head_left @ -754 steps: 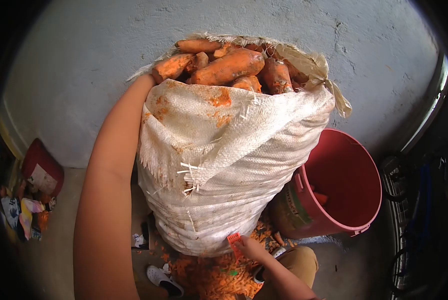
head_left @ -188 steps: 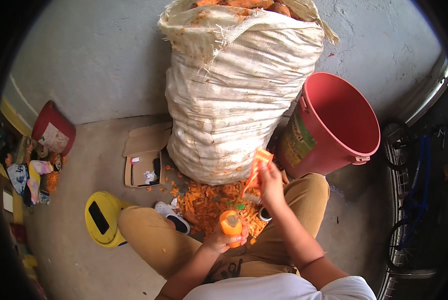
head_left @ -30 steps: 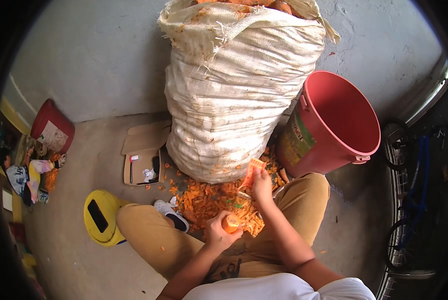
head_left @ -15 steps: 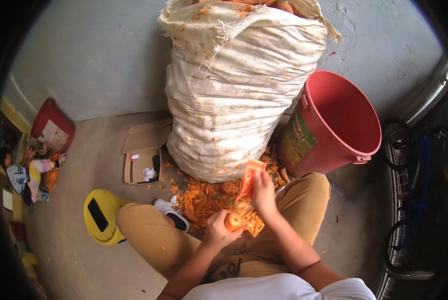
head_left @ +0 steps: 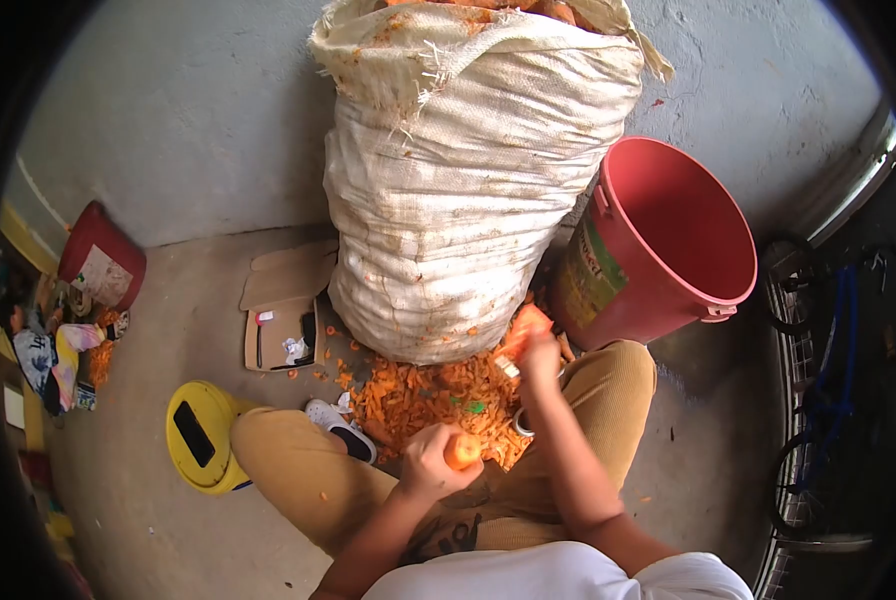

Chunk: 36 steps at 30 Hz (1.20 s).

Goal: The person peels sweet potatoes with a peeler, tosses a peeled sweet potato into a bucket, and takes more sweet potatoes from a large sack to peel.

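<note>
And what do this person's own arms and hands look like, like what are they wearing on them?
The left hand and right hand are bare, with no gloves, and both forearms are uncovered, with no watch to be seen. A plain white short sleeve covers the right upper arm; the left sleeve can't be made out.
</note>
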Tool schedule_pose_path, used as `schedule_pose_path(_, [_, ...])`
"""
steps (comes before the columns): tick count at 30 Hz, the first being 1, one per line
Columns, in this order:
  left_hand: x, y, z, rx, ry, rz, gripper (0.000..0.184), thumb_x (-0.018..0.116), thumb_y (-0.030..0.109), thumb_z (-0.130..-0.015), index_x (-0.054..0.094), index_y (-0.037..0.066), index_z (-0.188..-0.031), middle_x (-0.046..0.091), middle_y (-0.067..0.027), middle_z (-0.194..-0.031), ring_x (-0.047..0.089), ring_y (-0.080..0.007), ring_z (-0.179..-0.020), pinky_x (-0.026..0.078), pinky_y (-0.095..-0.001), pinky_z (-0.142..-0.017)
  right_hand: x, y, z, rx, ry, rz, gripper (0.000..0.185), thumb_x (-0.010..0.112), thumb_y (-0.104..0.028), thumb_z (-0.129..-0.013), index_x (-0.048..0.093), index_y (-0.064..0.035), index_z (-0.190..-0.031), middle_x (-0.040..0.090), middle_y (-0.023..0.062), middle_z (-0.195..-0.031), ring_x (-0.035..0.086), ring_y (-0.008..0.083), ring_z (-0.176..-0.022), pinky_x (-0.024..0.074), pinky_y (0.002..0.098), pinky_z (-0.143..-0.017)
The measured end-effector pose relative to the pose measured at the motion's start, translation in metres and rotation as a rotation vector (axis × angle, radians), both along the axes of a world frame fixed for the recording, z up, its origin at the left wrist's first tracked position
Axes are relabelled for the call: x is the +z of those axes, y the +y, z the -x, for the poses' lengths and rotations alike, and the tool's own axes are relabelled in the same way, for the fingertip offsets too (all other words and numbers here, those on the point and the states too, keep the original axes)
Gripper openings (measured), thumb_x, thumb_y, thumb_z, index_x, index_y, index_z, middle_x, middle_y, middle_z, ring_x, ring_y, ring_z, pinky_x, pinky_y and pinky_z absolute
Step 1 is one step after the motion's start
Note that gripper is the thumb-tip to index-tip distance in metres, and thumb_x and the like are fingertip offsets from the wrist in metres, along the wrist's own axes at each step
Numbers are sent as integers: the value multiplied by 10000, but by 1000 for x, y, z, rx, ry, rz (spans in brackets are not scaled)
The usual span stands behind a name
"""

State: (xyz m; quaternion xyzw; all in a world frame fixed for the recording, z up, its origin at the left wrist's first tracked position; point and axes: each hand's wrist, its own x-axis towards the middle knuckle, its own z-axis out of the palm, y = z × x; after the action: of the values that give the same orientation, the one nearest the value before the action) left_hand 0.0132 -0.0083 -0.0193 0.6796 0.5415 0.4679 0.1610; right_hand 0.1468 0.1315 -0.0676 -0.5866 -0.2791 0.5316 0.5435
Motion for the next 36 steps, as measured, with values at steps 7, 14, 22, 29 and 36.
schedule_pose_path(7, [-23,3,9,14,77,36,299,681,113,-520,500,38,-746,550,-123,-656,557,-297,-607,457,-355,-552,55,-42,17,289,297,77,174,419,-251,-869,463,-83,-865,441,-24,-639,412,69,-504,361,198,-451])
schedule_pose_path(14, [-12,3,-1,17,56,-35,335,694,127,-496,498,33,-752,548,-124,-655,556,-298,-590,460,-354,-549,15,-34,20,134,19,-8,179,398,-208,-882,458,-81,-771,429,-20,-585,375,59,-457,322,200,-413])
schedule_pose_path(22, [-8,6,-5,26,27,8,326,686,120,-515,517,27,-778,554,-123,-665,563,-290,-593,459,-347,-542,50,-69,31,292,-9,-152,176,386,-214,-893,468,-58,-888,464,-7,-649,432,70,-500,380,192,-456])
schedule_pose_path(29, [-18,12,2,58,82,27,335,683,121,-511,520,32,-790,538,-133,-664,546,-306,-594,452,-358,-541,38,-56,37,264,298,24,186,386,-219,-894,456,-67,-813,422,-27,-587,380,50,-475,344,185,-447])
schedule_pose_path(36, [0,-5,0,-64,55,-98,287,672,100,-502,495,54,-723,547,-90,-664,558,-255,-601,460,-340,-564,-5,14,-20,-27,184,58,214,397,-176,-880,434,-58,-706,461,10,-580,421,94,-436,384,242,-398])
